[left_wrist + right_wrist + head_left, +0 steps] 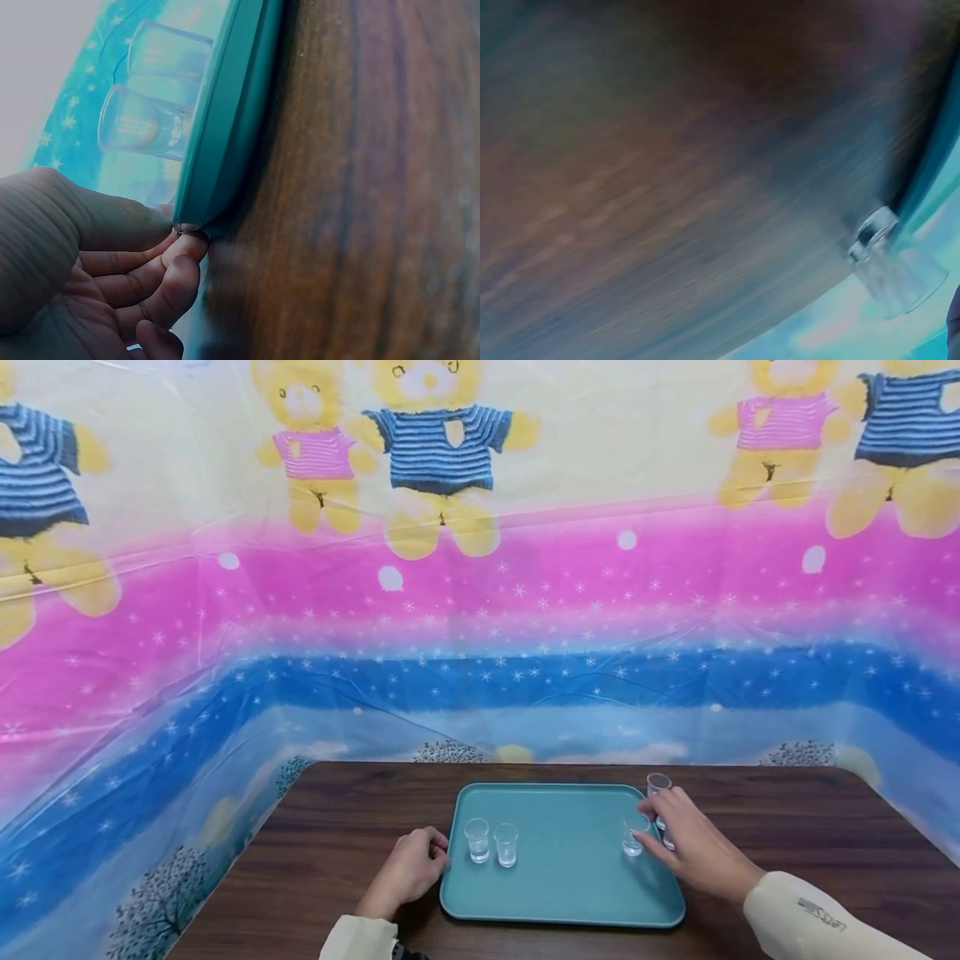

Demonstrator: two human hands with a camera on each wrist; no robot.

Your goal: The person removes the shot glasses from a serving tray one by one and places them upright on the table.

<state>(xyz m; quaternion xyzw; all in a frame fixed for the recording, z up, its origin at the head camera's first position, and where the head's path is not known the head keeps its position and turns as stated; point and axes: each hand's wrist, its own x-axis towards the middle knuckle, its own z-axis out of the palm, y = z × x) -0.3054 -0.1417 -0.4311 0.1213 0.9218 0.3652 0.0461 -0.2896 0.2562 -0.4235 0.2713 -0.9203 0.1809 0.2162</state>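
A teal tray (570, 893) lies on the table. My left hand (411, 870) pinches its left rim, thumb above and fingertip below in the left wrist view. Two clear shot glasses stand upright on the tray's left part, one glass (477, 841) beside the other glass (506, 845). At the tray's right side my right hand (693, 843) holds another shot glass (632, 842) between thumb and fingers near its rim. Beyond that hand, off the tray's right edge, stands a further glass (658, 783), partly hidden; the right wrist view shows a glass (900, 270) beside the tray edge.
The dark wooden table (360, 802) reaches back to a patterned cloth (480, 677) with bears and snowflakes, which hangs behind it and along both sides. A glassy piece (668, 841) shows under the right hand, mostly hidden.
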